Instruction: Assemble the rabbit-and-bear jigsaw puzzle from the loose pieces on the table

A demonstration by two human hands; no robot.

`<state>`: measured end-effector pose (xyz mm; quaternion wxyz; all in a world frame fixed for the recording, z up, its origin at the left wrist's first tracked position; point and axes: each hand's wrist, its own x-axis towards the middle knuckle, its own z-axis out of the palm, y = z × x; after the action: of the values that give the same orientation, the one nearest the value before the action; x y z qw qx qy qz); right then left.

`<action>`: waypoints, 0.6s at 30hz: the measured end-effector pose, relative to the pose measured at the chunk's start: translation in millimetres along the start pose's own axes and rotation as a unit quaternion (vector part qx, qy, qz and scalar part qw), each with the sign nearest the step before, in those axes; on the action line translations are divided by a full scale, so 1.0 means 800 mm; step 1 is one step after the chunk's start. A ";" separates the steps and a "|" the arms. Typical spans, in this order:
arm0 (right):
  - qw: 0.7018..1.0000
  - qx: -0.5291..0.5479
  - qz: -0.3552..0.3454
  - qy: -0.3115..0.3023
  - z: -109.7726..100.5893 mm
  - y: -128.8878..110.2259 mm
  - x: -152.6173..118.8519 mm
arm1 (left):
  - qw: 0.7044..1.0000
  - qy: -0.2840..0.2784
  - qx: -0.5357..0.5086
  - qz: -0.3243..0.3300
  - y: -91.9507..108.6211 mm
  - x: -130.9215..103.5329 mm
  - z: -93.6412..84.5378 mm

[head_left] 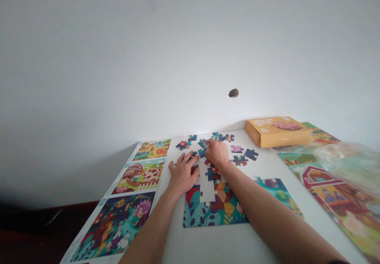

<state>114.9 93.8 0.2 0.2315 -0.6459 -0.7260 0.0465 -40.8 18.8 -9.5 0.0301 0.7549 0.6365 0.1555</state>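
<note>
A partly assembled jigsaw puzzle [208, 215] lies on the white table, with a gap in its middle. My left hand [182, 175] rests palm down at the puzzle's upper left, fingers spread, touching a dark puzzle piece [194, 154] at the fingertips. Farther right, my right hand [218, 153] is curled with its fingers closed among the loose pieces; what they hold, if anything, is hidden. Beside it lie a purple puzzle piece [236, 149] and a dark blue puzzle piece [251, 154]. My right forearm covers part of the puzzle.
A yellow puzzle box [277, 131] stands at the back right against the wall. A picture sheet [118, 220] with three scenes lies along the left edge. Another farm-themed puzzle [332, 200] is at the right, partly under clear plastic wrap [347, 161]. The wall has a hole [233, 93].
</note>
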 end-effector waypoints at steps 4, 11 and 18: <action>0.998 0.053 -0.016 0.004 0.003 0.003 0.002 | 0.993 0.004 -0.026 0.113 0.007 -0.006 -0.005; 0.988 0.139 -0.023 0.065 -0.001 0.008 0.001 | 0.995 0.008 -0.037 0.097 0.008 -0.006 -0.006; 0.990 0.137 0.013 0.028 -0.002 0.010 0.001 | 0.988 0.022 -0.052 0.140 0.010 -0.006 -0.005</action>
<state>122.6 95.3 -1.2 0.3373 -0.6187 -0.6975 0.1304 -34.6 11.8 -4.7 0.0331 0.8304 0.5158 0.2081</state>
